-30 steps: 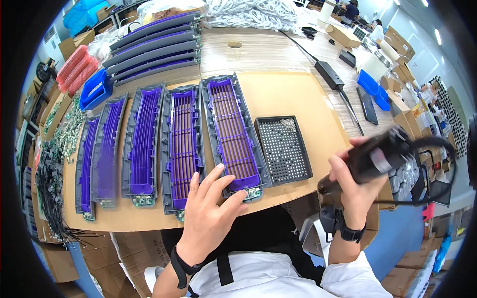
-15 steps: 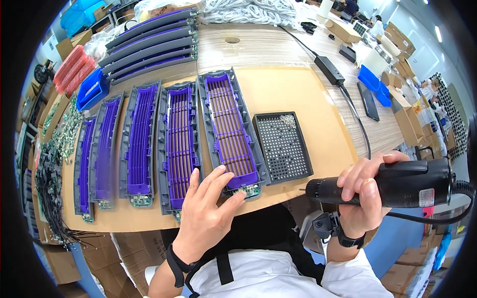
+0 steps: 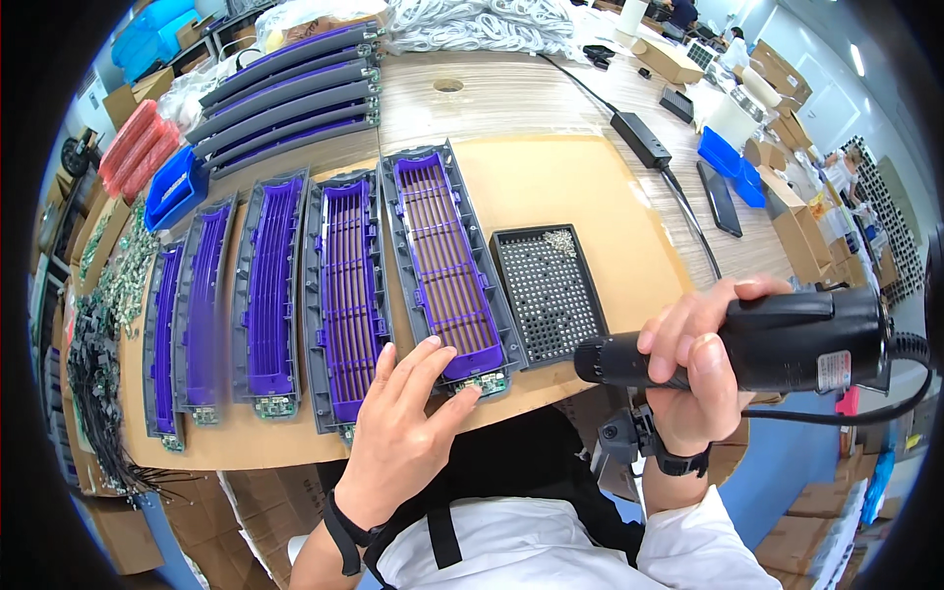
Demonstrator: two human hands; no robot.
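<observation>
We take the rightmost purple grille panel (image 3: 447, 265) as our landmark. It lies on the tan mat (image 3: 580, 197) of the counter (image 3: 511, 93), its near end carrying a small green circuit board (image 3: 482, 383).

Our left hand (image 3: 398, 433) rests flat on that near end, fingers spread, fingertips touching the purple edge just beside the board; it pins the panel and grasps nothing. Our right hand (image 3: 703, 369), to the right of the panel and off the counter edge, is wrapped firmly around a black electric screwdriver (image 3: 757, 344) held level, its nose toward the panel. The grip is closed on the tool body.

To do this well, we judge that the left hand should press the panel flat and keep its fingers off the board, while the tool is tipped upright before it comes down, so the bit seats square. Its cable (image 3: 885, 403) should hang free behind.

Counting: to the left of the landmark lie four more panels (image 3: 270, 285), five in the row. Beyond its far end we count about five panels stacked on their backs (image 3: 285, 93). Just right of it sits one black perforated tray (image 3: 551, 290), a small heap of screws (image 3: 560, 241) in its far corner. One blue bin (image 3: 177, 187) stands far left.
</observation>
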